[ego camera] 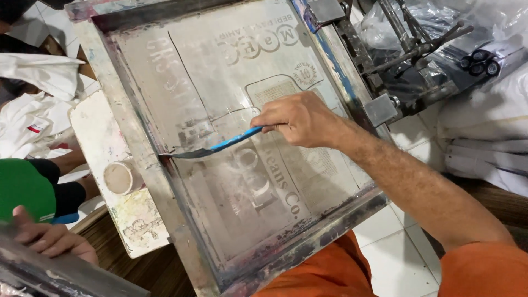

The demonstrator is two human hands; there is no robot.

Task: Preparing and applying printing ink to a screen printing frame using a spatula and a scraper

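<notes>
Orange cloth (330,275) sits lowest in view, the wearer's shorts and sleeve, right under the near edge of the printing screen (231,137).

Right hand (300,118) is out over the screen's mesh, clenched around the blue handle of a scraper (220,147). Grip is at the handle's right end; the tool runs from the fingers down and to the left, nearly flat to the mesh. Dark blade tip lands at the inner edge of the screen's left frame rail, touching or just off it, can't tell which. So the working end is well left of the hand, and the handle's middle is bare.

Left hand (47,239) is at bottom left, fingers curled over the top of a grey metal bar (60,275). It rests on the bar; a full grasp isn't visible, so I can't tell if it's closed on it. It's well apart from the scraper.

Screen is tilted in view, grey mesh with pale mirrored lettering, frame stained with old ink. A metal clamp (379,109) holds its right rail.

Left of the frame: a white ink-spattered board (102,137) with a small round cup (121,177) on it, just beside the left rail and near the blade tip.

Further left: white garments (33,110) and another person's arm in a green and black sleeve (33,190).

Right side: bagged white bundles (489,115) on a white tiled floor (396,247).
</notes>
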